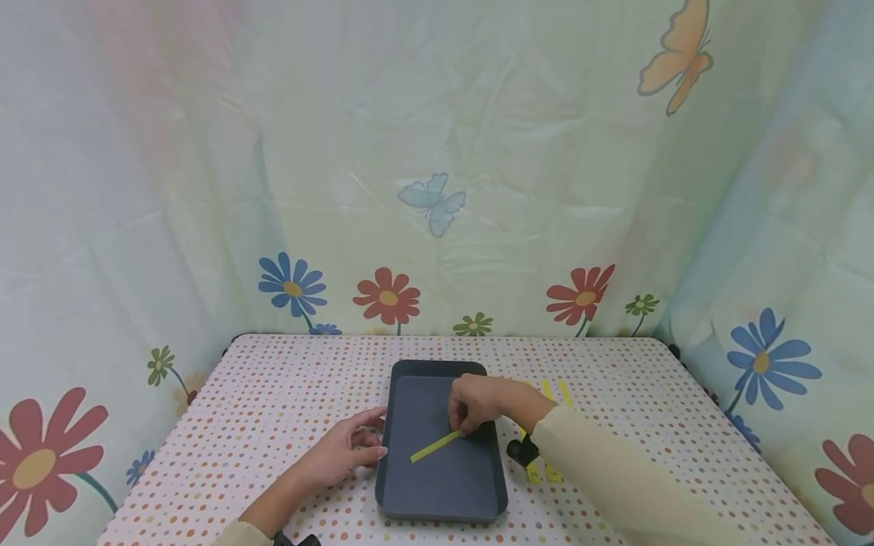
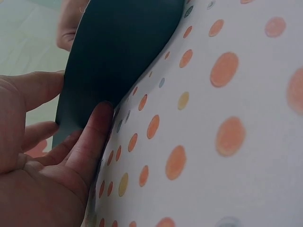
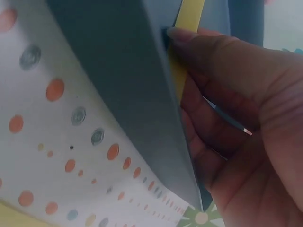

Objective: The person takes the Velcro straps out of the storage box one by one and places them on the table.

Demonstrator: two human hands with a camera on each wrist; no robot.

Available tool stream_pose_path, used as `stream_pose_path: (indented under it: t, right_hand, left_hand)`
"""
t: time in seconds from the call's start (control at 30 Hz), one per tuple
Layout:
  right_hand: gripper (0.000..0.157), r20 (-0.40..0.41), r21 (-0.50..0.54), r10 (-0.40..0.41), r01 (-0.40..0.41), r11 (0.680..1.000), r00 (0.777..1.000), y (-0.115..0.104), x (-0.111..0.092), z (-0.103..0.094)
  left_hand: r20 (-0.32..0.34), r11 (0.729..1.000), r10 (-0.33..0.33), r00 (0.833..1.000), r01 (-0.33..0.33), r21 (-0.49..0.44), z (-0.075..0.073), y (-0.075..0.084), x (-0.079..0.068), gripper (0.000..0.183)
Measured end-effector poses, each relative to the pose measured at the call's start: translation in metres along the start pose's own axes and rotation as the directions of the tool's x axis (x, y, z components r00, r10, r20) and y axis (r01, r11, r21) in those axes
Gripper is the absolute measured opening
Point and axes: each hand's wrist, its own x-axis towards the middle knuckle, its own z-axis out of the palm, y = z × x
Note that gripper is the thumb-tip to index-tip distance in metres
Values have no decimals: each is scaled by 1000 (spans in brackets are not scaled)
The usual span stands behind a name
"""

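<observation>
A dark grey rectangular baking tray (image 1: 437,485) lies on the table, its long side pointing away from me. My right hand (image 1: 474,403) is over the tray's right half and pinches a thin yellow strip (image 1: 434,447) between thumb and fingers. The strip slants down to the left across the tray floor. In the right wrist view the thumb presses on the yellow strip (image 3: 191,14) beside the tray's side wall (image 3: 118,71). My left hand (image 1: 344,453) touches the tray's left side, its fingertips against the outer wall (image 2: 109,52) in the left wrist view.
Several more yellow strips (image 1: 566,394) lie on the table right of the tray, partly hidden by my right forearm. A dotted cloth (image 1: 307,394) covers the table. Behind it hangs a curtain (image 1: 519,250) with flowers and butterflies.
</observation>
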Motion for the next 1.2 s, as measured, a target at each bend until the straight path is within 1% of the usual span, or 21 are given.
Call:
stream_pose_path:
  t: [0.13, 0.33, 0.47, 0.67, 0.77, 1.03, 1.2]
  right_hand:
    - [11, -30, 37, -16, 17, 999, 999, 0, 0, 1]
    - [9, -90, 72, -66, 72, 995, 994, 0, 0, 0]
    - [10, -131, 89, -97, 109, 990, 987, 0, 0, 0]
    - [9, -171, 101, -149, 167, 981, 974, 2, -1, 0]
    - [8, -186, 126, -166, 191, 974, 968, 2, -2, 0]
    - [10, -241, 205, -147, 198, 959, 959, 1, -6, 0]
    - [11, -270, 243, -149, 217, 945, 951, -2, -11, -2]
  left_hand:
    - [-1, 1000, 1, 1000, -1, -1, 0, -1, 0, 73]
    - [-8, 1000, -8, 1000, 8, -2, 0, -1, 0, 72]
    - [-7, 1000, -5, 1000, 5, -3, 0, -1, 0, 72]
    - [-4, 1000, 7, 1000, -7, 8, 0, -2, -1, 71]
    - [-3, 1000, 7, 1000, -7, 5, 0, -1, -1, 71]
    - [-3, 1000, 2, 1000, -2, -1, 1, -1, -2, 71]
    - [4, 1000, 1, 1000, -1, -11, 0, -1, -2, 71]
